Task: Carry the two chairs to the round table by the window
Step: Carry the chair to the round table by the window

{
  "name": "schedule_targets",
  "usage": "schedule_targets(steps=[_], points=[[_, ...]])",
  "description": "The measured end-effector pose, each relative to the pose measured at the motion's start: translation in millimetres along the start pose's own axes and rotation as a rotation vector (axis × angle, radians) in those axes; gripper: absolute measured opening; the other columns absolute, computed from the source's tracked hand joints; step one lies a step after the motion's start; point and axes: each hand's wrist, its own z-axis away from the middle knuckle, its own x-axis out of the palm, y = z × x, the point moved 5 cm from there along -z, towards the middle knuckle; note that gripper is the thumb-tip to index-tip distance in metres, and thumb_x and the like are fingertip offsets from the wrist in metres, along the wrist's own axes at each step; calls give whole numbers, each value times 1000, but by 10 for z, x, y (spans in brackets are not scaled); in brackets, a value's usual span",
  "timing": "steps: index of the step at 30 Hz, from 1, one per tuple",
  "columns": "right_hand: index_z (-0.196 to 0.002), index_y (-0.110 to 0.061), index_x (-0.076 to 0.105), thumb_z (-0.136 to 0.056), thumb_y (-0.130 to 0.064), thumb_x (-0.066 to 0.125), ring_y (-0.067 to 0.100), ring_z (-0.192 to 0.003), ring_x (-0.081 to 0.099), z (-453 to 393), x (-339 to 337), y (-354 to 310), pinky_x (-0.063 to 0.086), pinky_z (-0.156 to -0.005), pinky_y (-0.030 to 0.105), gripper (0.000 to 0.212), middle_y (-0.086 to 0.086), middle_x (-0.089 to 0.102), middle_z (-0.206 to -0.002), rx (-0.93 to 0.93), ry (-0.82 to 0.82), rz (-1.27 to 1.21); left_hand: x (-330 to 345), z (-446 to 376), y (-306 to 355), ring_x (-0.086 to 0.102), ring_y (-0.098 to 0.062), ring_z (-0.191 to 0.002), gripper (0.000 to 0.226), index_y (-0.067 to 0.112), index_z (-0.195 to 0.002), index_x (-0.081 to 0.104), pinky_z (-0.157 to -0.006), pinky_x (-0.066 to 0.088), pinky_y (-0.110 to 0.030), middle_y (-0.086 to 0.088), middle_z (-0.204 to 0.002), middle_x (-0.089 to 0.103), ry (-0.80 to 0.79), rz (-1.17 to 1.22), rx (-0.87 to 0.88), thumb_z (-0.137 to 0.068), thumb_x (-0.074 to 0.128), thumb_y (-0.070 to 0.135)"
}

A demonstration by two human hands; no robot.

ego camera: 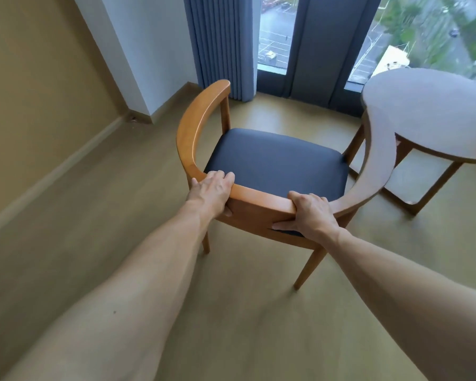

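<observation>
- Chair at centre on the floor, seat facing the window.
- Left hand and right hand on the backrest, nearest the viewer.
- Round surface just right of the chair (armrest close to its edge; contact unclear).
- Curtain behind the chair, left of the window.
- Wall at far left.

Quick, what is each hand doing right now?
Left hand: closed around the curved wooden back of the chair.
Right hand: closed around the same chair back, further right.
</observation>
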Motion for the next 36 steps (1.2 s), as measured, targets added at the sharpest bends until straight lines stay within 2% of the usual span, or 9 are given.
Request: schedule_targets(steps=[9,14,20,24,29,34,36], points=[[-87,-25,53,-68,-70,74,21,-85,59,-897,110,-675,45,-84,42,53,-5,65,-83,133,37,15,-219,-835,-1027,48,-24,-113,54,21,-93,33,-98,41,-61,0,-99,44,-14,-27,129,-76,84,21],[-85,-25,50,-68,-70,73,21,-85,57,-1521,153,-1082,43,-83,41,54,-5,64,-83,229,47,37,-388,-1424,-1628,49,-23,-111,51,22,-94,34,-95,45,-58,0,-99,46,-3,-78,213,-77,82,22],[-87,-25,51,-70,-68,73,21,-85,57,-2211,298,-1587,41,-81,40,51,-5,64,-86,326,62,16,-584,-2025,-2350,48,-22,-117,50,21,-100,37,-100,43,-58,-1,-106,50,-21,-101,302,-79,82,22],[-87,-24,51,-70,-65,74,22,-85,56,-2683,352,-1859,41,-81,41,50,-4,65,-86,407,87,-8,-715,-2516,-2765,48,-22,-116,51,21,-97,35,-96,43,-55,0,-103,48,-24,-115,383,-78,82,23],[-92,-23,55,-70,-63,76,22,-89,61,-3305,374,-2211,48,-90,44,50,-3,67,-90,549,78,-38,-904,-3129,-3221,48,-24,-117,55,22,-98,34,-96,45,-57,-2,-106,49,-52,-126,504,-76,84,27],[-91,-28,53,-72,-62,77,20,-89,62,-3849,399,-2461,50,-92,46,46,-3,67,-91,664,91,-81,-1040,-3678,-3582,46,-28,-119,55,20,-98,34,-98,41,-65,-2,-102,42,-87,-124,590,-76,83,22],[-90,-29,52,-71,-62,77,20,-88,62,-4050,416,-2526,51,-92,46,46,-3,67,-91,700,97,-82,-1080,-3906,-3685,46,-28,-118,53,19,-100,37,-97,42,-66,-3,-103,45,-90,-134,626,-76,84,22]])
